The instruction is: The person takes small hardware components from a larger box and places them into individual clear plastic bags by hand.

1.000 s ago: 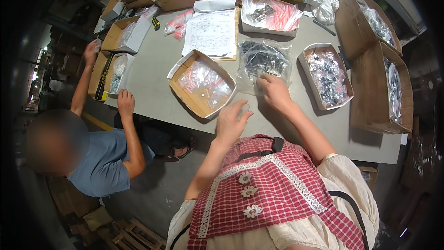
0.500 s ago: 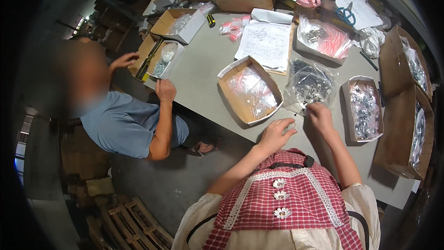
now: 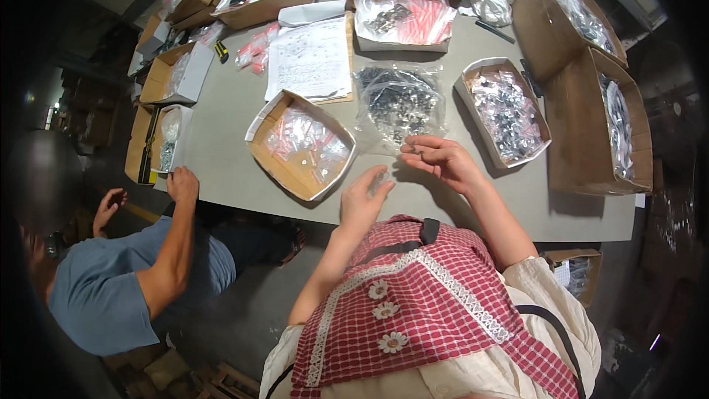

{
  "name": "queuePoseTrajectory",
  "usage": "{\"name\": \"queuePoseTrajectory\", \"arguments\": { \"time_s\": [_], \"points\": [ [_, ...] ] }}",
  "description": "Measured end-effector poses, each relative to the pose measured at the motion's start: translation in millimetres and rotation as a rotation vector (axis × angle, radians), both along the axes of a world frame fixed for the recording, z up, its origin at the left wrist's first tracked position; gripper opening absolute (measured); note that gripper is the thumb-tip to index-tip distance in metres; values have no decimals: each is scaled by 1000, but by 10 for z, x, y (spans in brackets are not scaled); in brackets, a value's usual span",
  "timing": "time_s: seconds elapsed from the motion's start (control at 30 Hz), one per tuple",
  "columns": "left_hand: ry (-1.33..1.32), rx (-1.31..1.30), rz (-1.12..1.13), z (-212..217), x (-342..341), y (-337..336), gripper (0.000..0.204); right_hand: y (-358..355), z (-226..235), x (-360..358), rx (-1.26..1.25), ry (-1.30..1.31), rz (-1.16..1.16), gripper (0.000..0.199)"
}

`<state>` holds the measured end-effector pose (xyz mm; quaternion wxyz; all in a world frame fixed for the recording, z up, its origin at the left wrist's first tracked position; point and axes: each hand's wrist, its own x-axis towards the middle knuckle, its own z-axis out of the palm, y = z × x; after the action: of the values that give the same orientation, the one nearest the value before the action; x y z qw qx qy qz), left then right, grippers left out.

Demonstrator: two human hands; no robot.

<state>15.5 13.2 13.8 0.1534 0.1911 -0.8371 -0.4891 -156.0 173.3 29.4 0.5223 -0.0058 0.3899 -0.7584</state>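
Small parts and clear pouch held over the table edge; drop risk judged moderate.

The right hand (image 3: 443, 162) was half curled, its fingertips (image 3: 415, 151) pinched on a tiny dark part, too small to identify, just in front of the clear bag of dark hardware (image 3: 399, 100). The left hand (image 3: 363, 198) was closed loosely on a small clear pouch (image 3: 379, 177), held up near the grey table (image 3: 221, 148) edge, a short gap from the right fingertips. Judgement: the part could slip from the light pinch and fall off the near edge, since both hands worked over the rim rather than above the open cardboard tray of pouches (image 3: 299, 144). The pouch mouth could not be made out; a missed insertion seemed possible. A co-worker's hand (image 3: 182, 183) rested on the table edge, well apart.
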Motion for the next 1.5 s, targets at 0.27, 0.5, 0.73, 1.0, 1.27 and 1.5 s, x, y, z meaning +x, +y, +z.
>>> {"name": "queuePoseTrajectory", "arguments": {
  "time_s": [0.27,0.5,0.73,1.0,1.27,1.5],
  "points": [
    [16,-6,-24,12,-36,24,33,75,64,62,12,27,22,53],
    [-48,66,-73,35,-24,4,37,42,163,80,84,77,37,51],
    [91,9,-93,55,-184,56,39,5,270,188,150,549,145,33],
    [87,18,-100,126,-205,105,41,-114,563,379,433,1505,169,36],
    [42,22,-123,142,-182,79,43,-180,742,475,432,1564,191,30],
    [140,470,-141,172,-150,66,31,-124,567,271,303,1849,155,20]
  ]
}}
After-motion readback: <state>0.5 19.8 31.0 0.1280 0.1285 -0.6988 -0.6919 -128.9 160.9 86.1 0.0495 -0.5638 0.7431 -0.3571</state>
